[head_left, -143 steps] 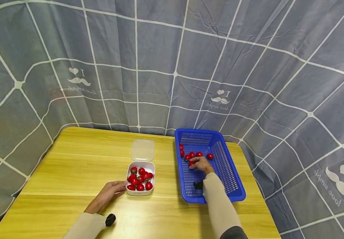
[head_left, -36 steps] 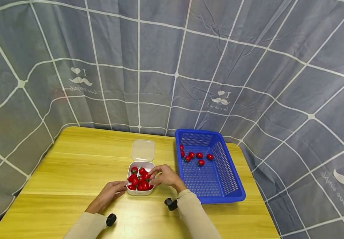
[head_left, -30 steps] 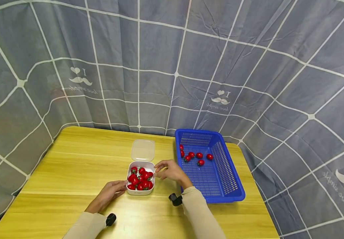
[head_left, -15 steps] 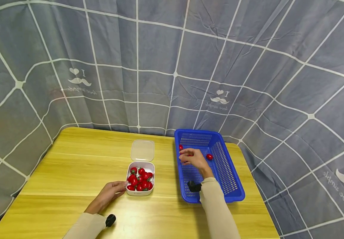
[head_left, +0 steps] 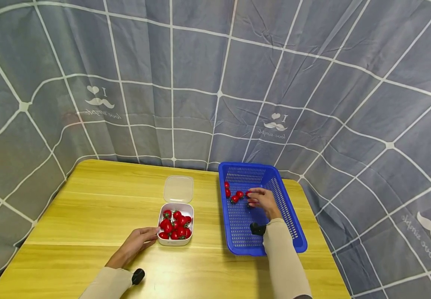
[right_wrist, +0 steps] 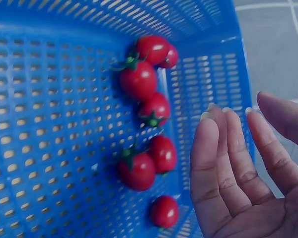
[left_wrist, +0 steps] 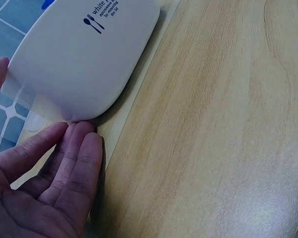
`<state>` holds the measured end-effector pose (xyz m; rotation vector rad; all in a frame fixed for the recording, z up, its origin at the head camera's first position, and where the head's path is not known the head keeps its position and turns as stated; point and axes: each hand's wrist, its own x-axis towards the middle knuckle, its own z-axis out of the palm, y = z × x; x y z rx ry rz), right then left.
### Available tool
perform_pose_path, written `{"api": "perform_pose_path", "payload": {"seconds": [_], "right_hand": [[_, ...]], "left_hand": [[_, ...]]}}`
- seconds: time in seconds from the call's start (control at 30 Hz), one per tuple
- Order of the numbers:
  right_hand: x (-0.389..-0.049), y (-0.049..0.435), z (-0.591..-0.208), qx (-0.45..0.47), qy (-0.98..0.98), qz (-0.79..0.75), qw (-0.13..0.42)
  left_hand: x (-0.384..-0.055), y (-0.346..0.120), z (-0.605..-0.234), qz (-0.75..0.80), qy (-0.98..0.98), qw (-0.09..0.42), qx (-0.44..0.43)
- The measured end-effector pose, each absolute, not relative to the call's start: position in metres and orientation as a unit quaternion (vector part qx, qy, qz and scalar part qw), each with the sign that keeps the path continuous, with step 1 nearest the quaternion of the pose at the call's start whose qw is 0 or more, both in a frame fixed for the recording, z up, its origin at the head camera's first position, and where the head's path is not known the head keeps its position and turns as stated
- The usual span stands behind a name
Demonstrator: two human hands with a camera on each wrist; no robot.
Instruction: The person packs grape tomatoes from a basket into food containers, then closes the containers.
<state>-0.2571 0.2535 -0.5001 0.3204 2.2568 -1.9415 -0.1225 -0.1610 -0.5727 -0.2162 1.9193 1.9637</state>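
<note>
Red cherry tomatoes point(head_left: 167, 226) with green stems fill much of the small white box point(head_left: 174, 242). At its left side my left hand point(head_left: 136, 245) touches the wall with nearly straight fingertips. In the left wrist view, those fingertips meet the lower corner of the box point(left_wrist: 79, 54), with the thumb near the rim. My right hand point(head_left: 265, 201) hovers inside the blue basket point(head_left: 247, 251), above several cherry tomatoes. The right wrist view shows its fingers loosely bent and holding nothing, beside a loose row of tomatoes point(right_wrist: 138, 81).
Behind the box lies its translucent lid point(head_left: 178, 189), flat on the yellow wooden table point(head_left: 107, 199). The basket stands at the table's right side. A grey curtain point(head_left: 193, 104) with white lines hangs along the back and sides.
The right hand took a cherry tomato from the basket, put it in the box, then returned over the basket and shifted right within it. My left hand stayed at the box.
</note>
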Motion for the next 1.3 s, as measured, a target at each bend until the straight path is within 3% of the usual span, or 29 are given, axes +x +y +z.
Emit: {"api": "perform_pose_path", "payload": {"seconds": [0.87,1.3], "right_hand": [[-0.266,0.260,-0.543,0.208,0.781,-0.588,0.039],[-0.267,0.255,-0.554,0.194,0.786,-0.577,0.108]], "left_hand": [[-0.123,-0.160,-0.571,0.697,0.687,0.190,-0.077],[-0.122,-0.162,-0.573,0.696,0.689,0.188,-0.077]]}}
